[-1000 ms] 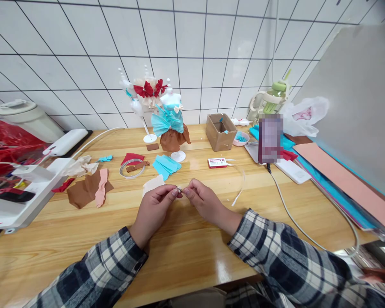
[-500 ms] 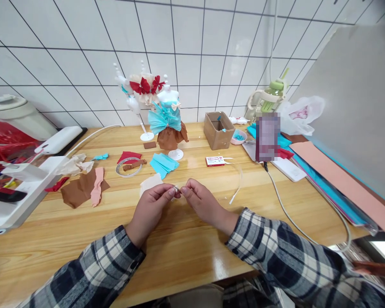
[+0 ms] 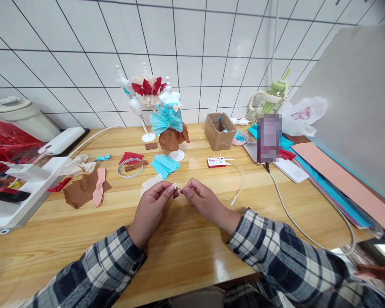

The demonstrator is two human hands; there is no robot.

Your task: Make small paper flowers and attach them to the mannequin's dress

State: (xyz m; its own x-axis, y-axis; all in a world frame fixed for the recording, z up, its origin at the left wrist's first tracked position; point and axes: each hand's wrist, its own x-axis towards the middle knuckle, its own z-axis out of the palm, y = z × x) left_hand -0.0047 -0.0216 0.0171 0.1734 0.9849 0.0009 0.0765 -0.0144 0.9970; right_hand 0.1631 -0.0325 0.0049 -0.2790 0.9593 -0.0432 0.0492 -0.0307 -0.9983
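- Head view: from my distant seat I count one left hand (image 3: 155,201) and one right hand (image 3: 205,201), close together above the bench (image 3: 182,252).
- My left grip pinches one small cream piece (image 3: 175,186) between thumb and fingertips; my right grip is closed on one thin dark strip (image 3: 179,189) that reaches across the gap towards it. Both are too small for me to tell the material.
- I judge the cream piece to be very light, soft and easily crushed, best held lightly at its edge. The strip looks light too, perhaps bendable; I would hold it near its end.
- Counted farther back: three dress forms (image 3: 169,98), two red bows (image 3: 146,87), one cardboard box (image 3: 220,139), one pink bowl (image 3: 240,143) and one small red-and-white box (image 3: 216,162).
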